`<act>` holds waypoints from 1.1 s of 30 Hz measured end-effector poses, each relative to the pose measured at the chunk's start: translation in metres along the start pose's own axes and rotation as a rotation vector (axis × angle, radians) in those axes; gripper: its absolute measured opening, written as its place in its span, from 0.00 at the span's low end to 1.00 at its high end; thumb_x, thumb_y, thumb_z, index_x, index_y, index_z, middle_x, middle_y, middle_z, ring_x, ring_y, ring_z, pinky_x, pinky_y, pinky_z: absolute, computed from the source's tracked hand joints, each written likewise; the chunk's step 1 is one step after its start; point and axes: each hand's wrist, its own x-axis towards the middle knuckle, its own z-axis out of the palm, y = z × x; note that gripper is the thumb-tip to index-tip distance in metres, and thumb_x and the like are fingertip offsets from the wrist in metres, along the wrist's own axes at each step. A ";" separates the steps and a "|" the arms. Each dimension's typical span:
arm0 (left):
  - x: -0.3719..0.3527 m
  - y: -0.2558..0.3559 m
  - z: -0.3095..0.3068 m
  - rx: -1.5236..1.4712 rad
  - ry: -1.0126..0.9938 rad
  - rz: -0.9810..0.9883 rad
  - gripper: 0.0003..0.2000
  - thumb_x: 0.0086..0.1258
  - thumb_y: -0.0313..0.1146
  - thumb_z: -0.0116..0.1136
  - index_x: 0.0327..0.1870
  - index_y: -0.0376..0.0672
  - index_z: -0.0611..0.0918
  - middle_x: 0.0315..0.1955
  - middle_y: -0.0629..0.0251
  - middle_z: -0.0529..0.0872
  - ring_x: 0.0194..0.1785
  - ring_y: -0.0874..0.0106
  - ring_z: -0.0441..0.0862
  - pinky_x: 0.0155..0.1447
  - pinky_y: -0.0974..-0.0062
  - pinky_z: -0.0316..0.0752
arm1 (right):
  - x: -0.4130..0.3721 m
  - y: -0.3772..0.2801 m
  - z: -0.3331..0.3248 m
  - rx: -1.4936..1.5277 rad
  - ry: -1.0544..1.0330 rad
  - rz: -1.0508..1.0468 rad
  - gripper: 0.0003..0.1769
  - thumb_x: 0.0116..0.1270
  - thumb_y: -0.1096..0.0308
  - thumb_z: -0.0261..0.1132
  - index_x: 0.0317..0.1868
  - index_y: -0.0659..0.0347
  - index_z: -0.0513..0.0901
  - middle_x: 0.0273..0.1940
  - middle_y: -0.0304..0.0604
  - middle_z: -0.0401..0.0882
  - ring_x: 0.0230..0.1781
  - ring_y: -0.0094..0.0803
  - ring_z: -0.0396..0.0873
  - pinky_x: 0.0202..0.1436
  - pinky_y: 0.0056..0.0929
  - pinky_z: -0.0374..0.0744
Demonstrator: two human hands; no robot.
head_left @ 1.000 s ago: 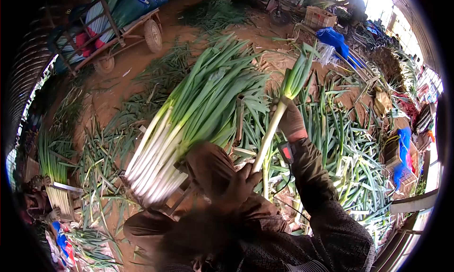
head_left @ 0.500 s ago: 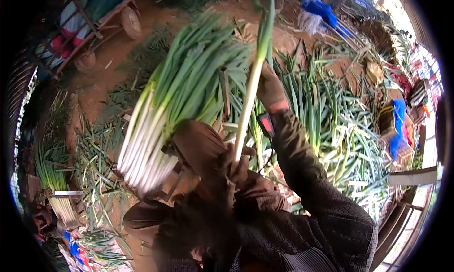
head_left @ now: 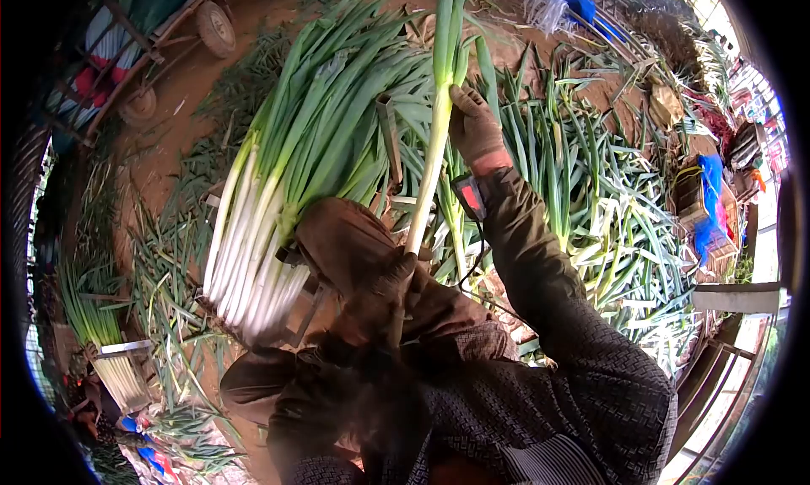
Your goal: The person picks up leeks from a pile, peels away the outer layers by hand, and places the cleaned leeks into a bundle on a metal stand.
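A single long green onion (head_left: 429,177) slants upward in front of me, white at its lower end and green at the top. My right hand (head_left: 477,126), gloved, is closed on it where the white turns to green. Lower down, my left hand (head_left: 392,278), also gloved and in shadow, is wrapped around the white end; its fingers show only in part. Left of my knee lies a thick bundle of green onions (head_left: 270,207), white ends toward me, resting on a low metal frame (head_left: 389,139). A device with a red face (head_left: 469,197) is strapped at my right wrist.
Loose green onions and leaves (head_left: 620,240) cover the ground at right. A cart (head_left: 160,51) with wheels stands at upper left. A tied bundle (head_left: 118,371) is at lower left. A crate (head_left: 709,219) with blue cloth stands far right.
My left hand has moved left along with the onion's lower end. The onion's top has swung left, and my right hand has shifted up and slightly left. The whole view has shifted a little.
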 end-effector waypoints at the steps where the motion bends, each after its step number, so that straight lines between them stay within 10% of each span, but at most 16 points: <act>1: 0.000 0.003 0.002 0.008 0.012 -0.003 0.20 0.77 0.48 0.53 0.58 0.40 0.76 0.28 0.72 0.78 0.25 0.82 0.72 0.27 0.83 0.67 | 0.000 -0.003 -0.003 -0.035 -0.008 0.019 0.09 0.71 0.67 0.64 0.47 0.62 0.81 0.40 0.38 0.84 0.40 0.28 0.82 0.47 0.26 0.80; 9: -0.019 0.019 0.004 0.086 0.058 -0.160 0.19 0.77 0.50 0.50 0.47 0.40 0.80 0.24 0.73 0.76 0.23 0.82 0.68 0.27 0.81 0.64 | 0.040 0.006 -0.044 0.045 0.064 0.023 0.14 0.74 0.62 0.57 0.48 0.65 0.81 0.41 0.44 0.85 0.40 0.33 0.83 0.48 0.30 0.79; 11: -0.027 0.028 0.007 0.271 0.064 -0.130 0.19 0.77 0.50 0.51 0.47 0.41 0.80 0.25 0.73 0.77 0.23 0.83 0.67 0.28 0.82 0.64 | 0.059 0.007 -0.075 -1.104 -0.109 -0.416 0.16 0.77 0.65 0.49 0.51 0.68 0.78 0.43 0.52 0.82 0.45 0.44 0.80 0.56 0.41 0.80; 19: -0.020 -0.002 -0.013 0.636 0.205 0.285 0.23 0.74 0.37 0.60 0.66 0.37 0.72 0.41 0.69 0.81 0.41 0.77 0.77 0.48 0.76 0.74 | 0.095 0.023 -0.140 -1.406 -0.129 -0.617 0.13 0.75 0.68 0.48 0.47 0.67 0.77 0.37 0.48 0.79 0.36 0.42 0.77 0.47 0.44 0.80; 26: 0.002 -0.010 -0.012 0.933 0.520 0.479 0.13 0.70 0.31 0.62 0.53 0.37 0.80 0.38 0.54 0.84 0.34 0.59 0.82 0.42 0.67 0.77 | 0.100 -0.004 -0.171 -2.012 -0.053 -0.533 0.19 0.74 0.59 0.47 0.52 0.59 0.80 0.50 0.48 0.84 0.51 0.33 0.81 0.55 0.33 0.78; 29: 0.022 -0.007 -0.020 1.275 0.559 0.823 0.11 0.69 0.28 0.60 0.50 0.39 0.80 0.34 0.53 0.83 0.33 0.54 0.82 0.37 0.63 0.77 | 0.106 -0.015 -0.199 -1.651 0.161 -0.512 0.16 0.70 0.56 0.54 0.45 0.54 0.84 0.45 0.47 0.86 0.46 0.38 0.84 0.49 0.37 0.80; 33: 0.034 0.005 -0.011 1.550 0.550 0.899 0.09 0.66 0.26 0.56 0.47 0.42 0.78 0.29 0.54 0.81 0.32 0.56 0.82 0.35 0.61 0.76 | 0.068 -0.051 -0.163 -2.384 0.288 -0.097 0.16 0.73 0.55 0.51 0.43 0.51 0.84 0.45 0.42 0.86 0.46 0.36 0.83 0.46 0.38 0.80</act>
